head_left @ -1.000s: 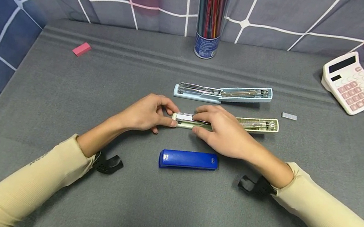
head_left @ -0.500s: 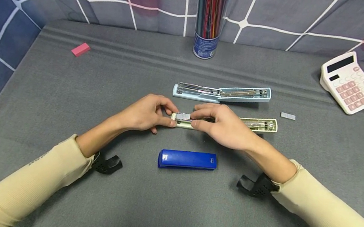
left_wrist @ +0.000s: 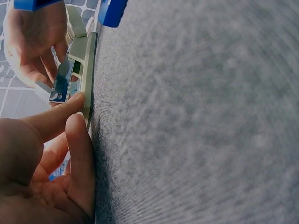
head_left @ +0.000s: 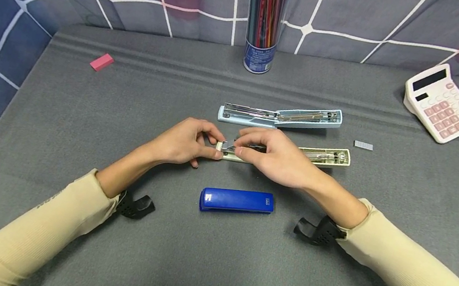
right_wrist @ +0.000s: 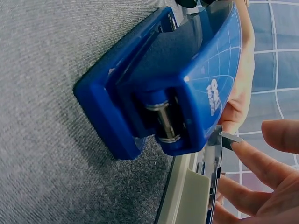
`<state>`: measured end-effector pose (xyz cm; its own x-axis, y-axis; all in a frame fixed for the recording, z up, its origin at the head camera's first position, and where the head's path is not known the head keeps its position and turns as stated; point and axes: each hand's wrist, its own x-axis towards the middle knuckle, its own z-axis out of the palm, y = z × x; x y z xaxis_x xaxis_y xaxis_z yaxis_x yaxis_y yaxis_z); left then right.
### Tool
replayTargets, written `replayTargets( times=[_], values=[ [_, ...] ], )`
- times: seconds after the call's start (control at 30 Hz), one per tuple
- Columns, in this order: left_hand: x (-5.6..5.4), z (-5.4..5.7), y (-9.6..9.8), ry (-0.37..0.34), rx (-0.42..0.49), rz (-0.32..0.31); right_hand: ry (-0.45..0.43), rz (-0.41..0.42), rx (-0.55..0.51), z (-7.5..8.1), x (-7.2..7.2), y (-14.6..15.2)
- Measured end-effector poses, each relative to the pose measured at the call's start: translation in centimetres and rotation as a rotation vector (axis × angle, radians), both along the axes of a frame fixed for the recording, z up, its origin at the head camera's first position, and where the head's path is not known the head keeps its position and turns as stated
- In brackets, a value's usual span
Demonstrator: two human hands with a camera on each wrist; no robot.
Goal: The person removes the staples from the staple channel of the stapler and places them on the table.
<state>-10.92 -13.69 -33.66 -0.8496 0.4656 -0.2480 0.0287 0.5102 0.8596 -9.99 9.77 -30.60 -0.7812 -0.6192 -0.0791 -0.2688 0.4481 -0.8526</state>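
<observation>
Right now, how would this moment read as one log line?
left hand: pinches end of pale green stapler | right hand: fingertip at staple strip | light blue stapler: open | dark blue stapler: closed

Two hands (head_left: pixel 186 142) (head_left: pixel 285 161), two sleeves (head_left: pixel 39 220) (head_left: pixel 420 281) and two black wrist pieces (head_left: pixel 136 206) (head_left: pixel 320 231) share one grey tabletop (head_left: pixel 208 271) with three staplers (head_left: pixel 278 121) (head_left: pixel 326 156) (head_left: pixel 237 202), two strips of staples (head_left: pixel 363 145) (right_wrist: pixel 229 140), one pink block (head_left: pixel 102 62), one calculator (head_left: pixel 443 104) and one clear tub (head_left: pixel 258 59) of pencils (head_left: pixel 267 18).

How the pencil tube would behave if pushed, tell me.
The pencil tube would probably tip if pushed high, being tall and narrow. Its round wall suggests it could roll once down. Packed with pencils, it likely feels fairly weighty.
</observation>
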Motion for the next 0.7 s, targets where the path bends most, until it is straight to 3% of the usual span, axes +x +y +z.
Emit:
replayTargets(
  times=[0.37,0.7],
  values=[
    [0.0,-0.1,-0.1,-0.003,0.000,-0.001,0.042,-0.017,-0.025,0.2,0.0,-0.6],
    [-0.1,-0.2,-0.1,-0.013,-0.006,-0.002,-0.019,-0.033,-0.067,0.4,-0.2,-1.4]
  ],
)
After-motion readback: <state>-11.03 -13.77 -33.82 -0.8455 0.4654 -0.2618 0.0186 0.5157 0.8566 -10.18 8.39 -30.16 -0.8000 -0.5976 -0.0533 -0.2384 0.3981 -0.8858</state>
